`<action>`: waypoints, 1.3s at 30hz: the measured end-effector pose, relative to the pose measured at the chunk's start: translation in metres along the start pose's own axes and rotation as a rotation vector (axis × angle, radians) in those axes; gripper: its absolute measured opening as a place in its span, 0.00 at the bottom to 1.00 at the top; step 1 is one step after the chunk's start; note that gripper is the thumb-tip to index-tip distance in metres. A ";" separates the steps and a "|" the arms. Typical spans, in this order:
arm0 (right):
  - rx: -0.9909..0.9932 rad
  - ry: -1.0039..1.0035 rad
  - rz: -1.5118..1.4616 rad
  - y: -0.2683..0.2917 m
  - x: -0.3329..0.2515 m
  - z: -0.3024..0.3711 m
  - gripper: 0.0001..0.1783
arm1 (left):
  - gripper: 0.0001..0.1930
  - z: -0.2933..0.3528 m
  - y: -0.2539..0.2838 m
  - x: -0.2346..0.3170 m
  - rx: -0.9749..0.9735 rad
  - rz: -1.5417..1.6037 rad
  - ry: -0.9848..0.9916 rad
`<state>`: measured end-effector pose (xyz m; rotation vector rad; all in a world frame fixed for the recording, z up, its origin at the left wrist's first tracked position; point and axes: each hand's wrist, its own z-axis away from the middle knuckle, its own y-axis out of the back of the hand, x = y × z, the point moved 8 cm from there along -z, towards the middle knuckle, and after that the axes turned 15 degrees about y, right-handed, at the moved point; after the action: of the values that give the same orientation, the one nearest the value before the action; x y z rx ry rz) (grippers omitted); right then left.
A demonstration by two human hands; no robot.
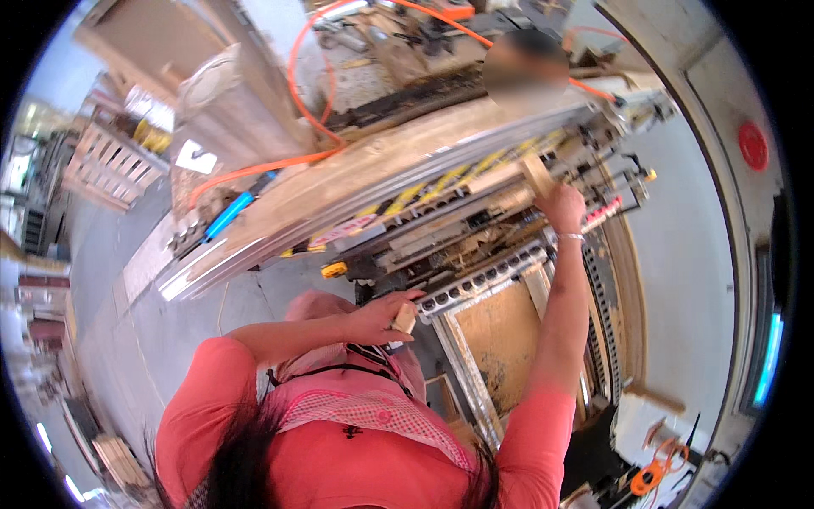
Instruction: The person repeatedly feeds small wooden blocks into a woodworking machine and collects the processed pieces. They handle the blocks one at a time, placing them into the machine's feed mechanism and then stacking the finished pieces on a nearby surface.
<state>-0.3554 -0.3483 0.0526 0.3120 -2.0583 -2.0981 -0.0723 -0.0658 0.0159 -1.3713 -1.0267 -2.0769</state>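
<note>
Seen from your head camera, your right hand is closed around a pale wooden block, pressing it onto the far side of the woodworking machine, while your left hand grips a smaller wooden piece close to your chest, just beside the row of round sockets. The loading step looks under way, and seating the far block squarely would call for a steady push. Rails crowd the right; open floor lies left, under the orange hose.
</note>
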 end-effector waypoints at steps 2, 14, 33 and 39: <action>0.047 -0.004 -0.005 0.005 -0.002 0.002 0.27 | 0.24 0.002 0.003 0.003 0.014 -0.022 -0.006; -0.028 -0.026 0.118 -0.002 -0.001 0.001 0.27 | 0.29 0.048 0.036 -0.003 0.269 0.383 -0.067; 0.147 -0.243 -0.067 0.032 -0.124 0.191 0.21 | 0.18 0.220 0.323 -0.449 1.355 0.660 0.855; 0.122 -0.312 -0.170 0.020 -0.134 0.281 0.18 | 0.15 0.163 0.356 -0.447 1.353 0.706 0.955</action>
<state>-0.3047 -0.0415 0.0798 0.1920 -2.4207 -2.2439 0.4557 -0.1762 -0.2338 0.0443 -0.9140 -0.8238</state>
